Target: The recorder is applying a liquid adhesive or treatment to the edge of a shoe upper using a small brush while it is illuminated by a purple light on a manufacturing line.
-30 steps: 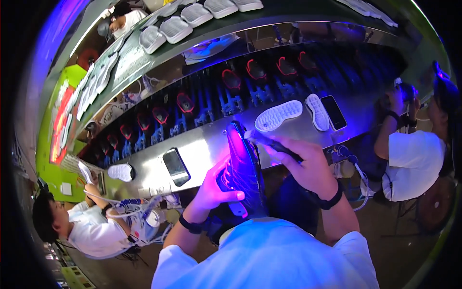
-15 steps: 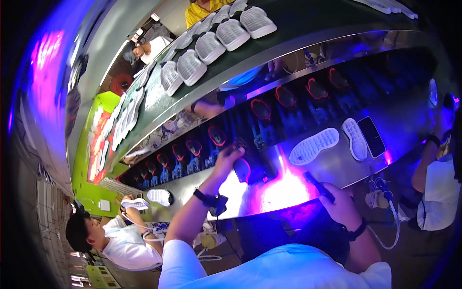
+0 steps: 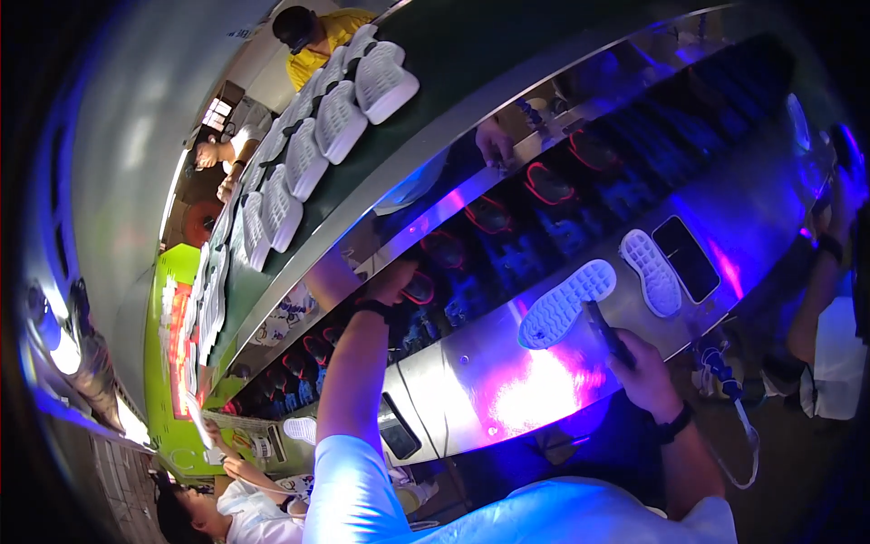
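Note:
My left hand [image 3: 395, 279] reaches to the row of dark shoes, next to a red-rimmed shoe [image 3: 420, 287]; its fingers are in shadow and I cannot make out their grip. My right hand [image 3: 645, 374] is closed around a slim, dark handheld tool [image 3: 605, 334], pointed up and left; its kind is unclear. Just beyond its tip a large white shoe sole [image 3: 564, 306] lies tread up on the metal work surface [image 3: 453, 376]. A smaller white sole [image 3: 651, 274] lies to the right, beside a black phone [image 3: 686, 259].
Bright light glares on the metal surface. Another dark phone [image 3: 399, 426] lies by my left elbow. White soles [image 3: 343, 122] line the upper green belt [image 3: 471, 68]. Co-workers stand at the left, right and far side, one in a yellow shirt [image 3: 337, 38].
My left hand has moved from the metal surface up and left to the row, and the dark shoe under it no longer stands there. My right hand still grips the tool.

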`<state>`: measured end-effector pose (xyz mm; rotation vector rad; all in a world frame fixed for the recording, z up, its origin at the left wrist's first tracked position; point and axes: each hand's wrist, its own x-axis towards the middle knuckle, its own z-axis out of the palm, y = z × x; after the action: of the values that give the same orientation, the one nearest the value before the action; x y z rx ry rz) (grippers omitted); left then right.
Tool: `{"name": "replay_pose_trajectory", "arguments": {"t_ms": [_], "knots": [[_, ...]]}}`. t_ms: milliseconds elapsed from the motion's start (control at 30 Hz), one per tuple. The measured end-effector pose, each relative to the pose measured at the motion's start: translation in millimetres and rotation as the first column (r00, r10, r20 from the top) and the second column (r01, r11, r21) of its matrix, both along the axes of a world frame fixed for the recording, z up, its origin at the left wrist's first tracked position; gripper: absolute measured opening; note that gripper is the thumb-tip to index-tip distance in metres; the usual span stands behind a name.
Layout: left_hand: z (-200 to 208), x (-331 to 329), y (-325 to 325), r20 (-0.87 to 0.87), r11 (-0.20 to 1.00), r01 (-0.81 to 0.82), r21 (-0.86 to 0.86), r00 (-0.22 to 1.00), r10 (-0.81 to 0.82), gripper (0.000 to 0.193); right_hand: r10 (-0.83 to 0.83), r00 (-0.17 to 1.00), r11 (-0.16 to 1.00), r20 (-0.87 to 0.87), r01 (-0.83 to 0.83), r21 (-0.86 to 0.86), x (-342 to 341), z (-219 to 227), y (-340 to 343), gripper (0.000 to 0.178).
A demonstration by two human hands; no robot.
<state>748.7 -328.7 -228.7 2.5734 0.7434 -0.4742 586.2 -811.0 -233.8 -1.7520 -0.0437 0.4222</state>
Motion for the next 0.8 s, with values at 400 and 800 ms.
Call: {"name": "replay_pose_trajectory", "arguments": {"t_ms": [400,800], "knots": [[-73,140,-102,0.196,0.940,0.252,0.228,0.934,-0.298,0.052,-0.108,0.992,0.992,0.064,0.103,0.078,-13,-38,0,0.038],[-7,-3,-109,0.272,0.655,-0.086,-0.751,0.863,0.425,0.049,-0.104,0.982,0.992,0.160,0.091,0.084,-5,-34,-6,0.054]]}}
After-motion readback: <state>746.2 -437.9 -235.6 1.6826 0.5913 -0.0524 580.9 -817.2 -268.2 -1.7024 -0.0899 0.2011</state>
